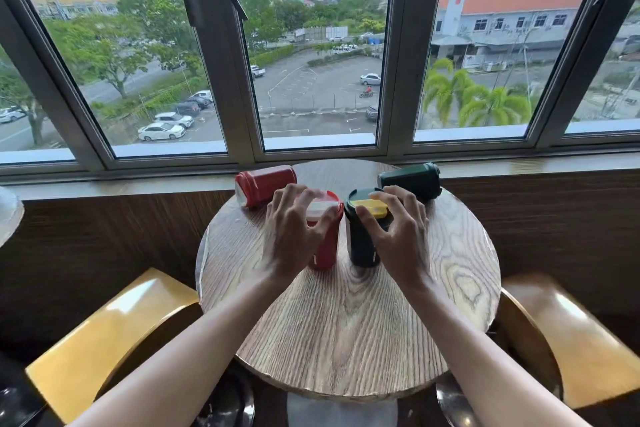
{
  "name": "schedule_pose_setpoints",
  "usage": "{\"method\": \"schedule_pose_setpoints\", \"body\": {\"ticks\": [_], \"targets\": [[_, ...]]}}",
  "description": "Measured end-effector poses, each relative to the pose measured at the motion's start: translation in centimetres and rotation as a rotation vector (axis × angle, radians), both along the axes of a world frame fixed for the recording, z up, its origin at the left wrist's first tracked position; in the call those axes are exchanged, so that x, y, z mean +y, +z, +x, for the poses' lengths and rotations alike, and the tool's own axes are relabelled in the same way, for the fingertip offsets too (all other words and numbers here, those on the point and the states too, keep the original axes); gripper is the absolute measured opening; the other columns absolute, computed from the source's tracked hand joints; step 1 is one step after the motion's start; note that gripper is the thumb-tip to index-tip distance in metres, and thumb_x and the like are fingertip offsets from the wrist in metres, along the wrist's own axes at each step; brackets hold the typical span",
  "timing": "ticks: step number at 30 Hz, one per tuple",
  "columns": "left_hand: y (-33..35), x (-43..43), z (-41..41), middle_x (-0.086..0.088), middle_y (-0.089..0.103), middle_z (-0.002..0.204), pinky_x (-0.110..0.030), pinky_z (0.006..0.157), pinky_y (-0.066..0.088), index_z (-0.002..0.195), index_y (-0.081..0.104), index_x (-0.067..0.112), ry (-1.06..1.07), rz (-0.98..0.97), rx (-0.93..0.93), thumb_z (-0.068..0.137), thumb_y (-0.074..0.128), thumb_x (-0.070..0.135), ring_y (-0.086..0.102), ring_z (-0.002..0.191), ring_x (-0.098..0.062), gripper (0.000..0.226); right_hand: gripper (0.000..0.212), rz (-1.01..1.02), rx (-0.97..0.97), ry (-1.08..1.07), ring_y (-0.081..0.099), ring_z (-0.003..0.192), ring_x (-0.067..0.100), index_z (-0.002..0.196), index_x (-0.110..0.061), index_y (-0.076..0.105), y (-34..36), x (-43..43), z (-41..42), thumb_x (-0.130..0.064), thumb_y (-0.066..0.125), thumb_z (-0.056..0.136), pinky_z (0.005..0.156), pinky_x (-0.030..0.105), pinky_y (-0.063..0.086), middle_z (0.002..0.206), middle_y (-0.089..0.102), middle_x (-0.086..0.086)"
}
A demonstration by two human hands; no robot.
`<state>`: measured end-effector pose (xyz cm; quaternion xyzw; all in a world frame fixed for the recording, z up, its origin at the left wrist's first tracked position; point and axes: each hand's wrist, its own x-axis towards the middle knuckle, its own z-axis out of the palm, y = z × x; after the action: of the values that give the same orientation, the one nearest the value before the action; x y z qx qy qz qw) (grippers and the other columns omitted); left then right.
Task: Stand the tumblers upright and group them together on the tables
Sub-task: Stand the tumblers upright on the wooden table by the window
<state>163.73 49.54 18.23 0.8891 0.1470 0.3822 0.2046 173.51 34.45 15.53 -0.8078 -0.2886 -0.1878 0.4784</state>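
Note:
On the round wooden table two tumblers stand upright side by side in the middle: a red tumbler with a white lid and a dark green tumbler with a yellow lid. My left hand grips the red one at its top. My right hand grips the green one at its top. A second red tumbler lies on its side at the far left of the table. A second dark green tumbler lies on its side at the far right.
A window sill and large windows run just behind the table. Yellow chairs stand at the left and right of the table. Part of another table shows at the left edge.

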Motion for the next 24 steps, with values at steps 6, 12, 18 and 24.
{"method": "schedule_pose_setpoints", "body": {"ticks": [6, 12, 18, 24], "targets": [[2.5, 0.9, 1.4, 0.000, 0.064, 0.109, -0.044, 0.088, 0.051, 0.102, 0.068, 0.019, -0.067, -0.081, -0.001, 0.087, 0.065, 0.044, 0.058, 0.103, -0.017, 0.030, 0.028, 0.051, 0.061, -0.002, 0.052, 0.114, 0.018, 0.108, -0.022, 0.068, 1.4, -0.3, 1.0, -0.043, 0.064, 0.089, 0.097, 0.030, 0.041, 0.117, 0.061, -0.003], [3.0, 0.9, 2.4, -0.002, 0.066, 0.110, -0.045, 0.088, 0.051, 0.103, 0.069, 0.018, -0.153, 0.003, 0.099, 0.085, 0.067, 0.039, 0.059, 0.104, -0.020, 0.028, 0.022, 0.009, 0.085, -0.033, 0.057, 0.107, 0.018, 0.100, -0.018, 0.071, 1.7, -0.2, 0.9, -0.036, 0.065, 0.090, 0.090, 0.031, 0.046, 0.109, 0.064, -0.004], [4.1, -1.2, 4.1, 0.001, 0.065, 0.111, -0.039, 0.084, 0.050, 0.107, 0.069, 0.022, -0.256, 0.096, 0.229, 0.086, 0.062, 0.042, 0.059, 0.102, -0.019, 0.029, 0.016, 0.156, 0.144, -0.069, 0.063, 0.096, 0.012, 0.099, -0.020, 0.072, 1.8, -0.8, 1.7, -0.030, 0.063, 0.091, 0.086, 0.029, 0.051, 0.104, 0.066, -0.006], [4.4, -3.2, 6.6, -0.005, 0.065, 0.108, -0.032, 0.081, 0.046, 0.106, 0.071, 0.016, -0.250, 0.033, 0.291, 0.086, 0.065, 0.037, 0.059, 0.102, -0.023, 0.030, 0.019, 0.065, 0.269, -0.147, 0.065, 0.089, 0.019, 0.103, -0.015, 0.071, 1.5, -2.3, 8.1, -0.026, 0.062, 0.090, 0.077, 0.026, 0.048, 0.101, 0.070, 0.006]]}}
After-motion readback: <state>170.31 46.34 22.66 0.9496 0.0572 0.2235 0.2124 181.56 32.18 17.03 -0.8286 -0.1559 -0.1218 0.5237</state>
